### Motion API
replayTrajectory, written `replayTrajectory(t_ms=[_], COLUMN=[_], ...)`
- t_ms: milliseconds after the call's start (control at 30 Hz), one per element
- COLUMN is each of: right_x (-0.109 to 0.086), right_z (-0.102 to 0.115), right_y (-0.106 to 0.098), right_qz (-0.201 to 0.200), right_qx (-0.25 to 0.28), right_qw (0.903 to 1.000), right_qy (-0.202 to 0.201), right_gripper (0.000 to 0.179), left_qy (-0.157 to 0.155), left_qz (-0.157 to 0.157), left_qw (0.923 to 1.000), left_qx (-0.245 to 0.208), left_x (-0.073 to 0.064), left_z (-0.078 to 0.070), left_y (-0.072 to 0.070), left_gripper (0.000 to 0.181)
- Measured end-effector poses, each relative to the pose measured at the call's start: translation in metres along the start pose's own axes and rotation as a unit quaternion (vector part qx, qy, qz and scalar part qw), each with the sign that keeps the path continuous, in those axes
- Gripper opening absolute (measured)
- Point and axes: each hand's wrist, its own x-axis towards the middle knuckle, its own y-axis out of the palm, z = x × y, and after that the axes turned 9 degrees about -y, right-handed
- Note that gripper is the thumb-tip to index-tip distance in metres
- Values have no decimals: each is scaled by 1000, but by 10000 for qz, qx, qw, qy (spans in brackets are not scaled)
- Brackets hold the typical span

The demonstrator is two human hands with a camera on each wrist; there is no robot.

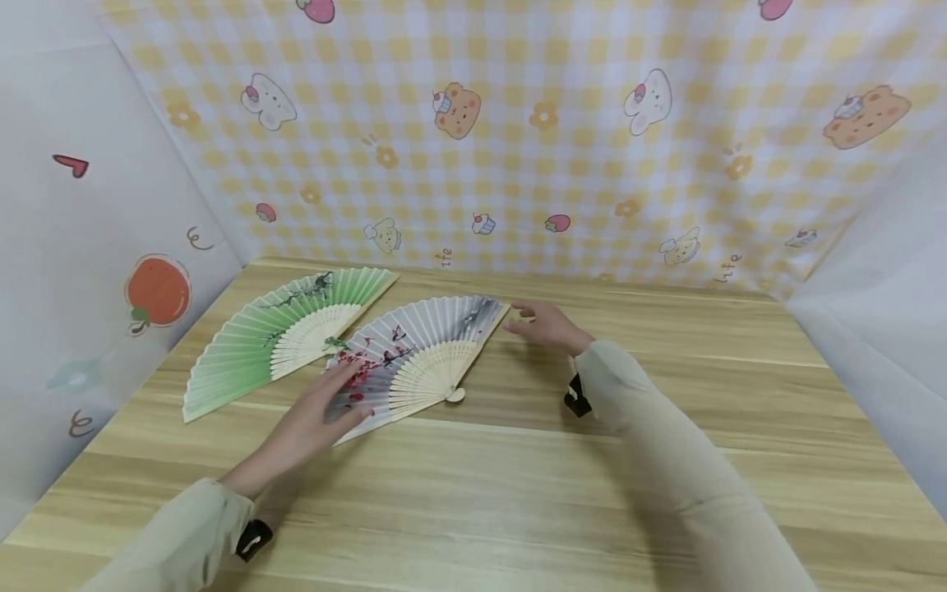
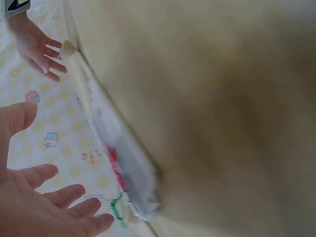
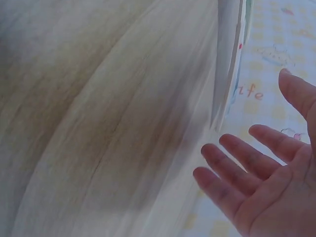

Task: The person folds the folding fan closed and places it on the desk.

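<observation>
A spread folding fan (image 1: 425, 329), grey and white with red blossoms and pale ribs, lies on the wooden table with its pivot toward the front. My left hand (image 1: 314, 415) hovers at its left end, fingers loosely spread and holding nothing. In the left wrist view, that hand (image 2: 47, 207) shows a gap from the fan (image 2: 126, 158). Just past the fan's right end is my right hand (image 1: 547, 325), also holding nothing; its fingers (image 3: 232, 165) are relaxed in the right wrist view. Behind and to the left lies a second spread fan (image 1: 237, 353), green with pale ribs.
A small green tassel or cord (image 1: 336, 343) lies between the two fans. The wooden table (image 1: 518, 510) ends at a yellow checked cloth (image 1: 510, 164) at the back. White printed sheets (image 1: 96, 222) stand along both sides.
</observation>
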Motion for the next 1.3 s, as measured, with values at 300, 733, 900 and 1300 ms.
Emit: replayTrajectory(t_ms=[300, 733, 900, 1300], right_x=[15, 30, 37, 53], right_z=[-11, -15, -15, -20], right_y=[-1, -2, 0, 4], right_qz=[-183, -309, -240, -247], right_qx=[730, 934, 1053, 1367], right_qw=[9971, 9951, 9941, 9903], right_qy=[132, -56, -66, 55], right_gripper=[53, 52, 52, 53], left_qy=[-370, -993, -1335, -1797], left_qz=[-301, -253, -53, 350], left_qw=[9981, 9861, 9769, 9606], left_qx=[-392, -1308, -1667, -2091], left_x=[-20, -28, -30, -31], left_z=[8, 11, 15, 23], left_y=[-6, -7, -7, -8], left_gripper=[64, 67, 70, 80])
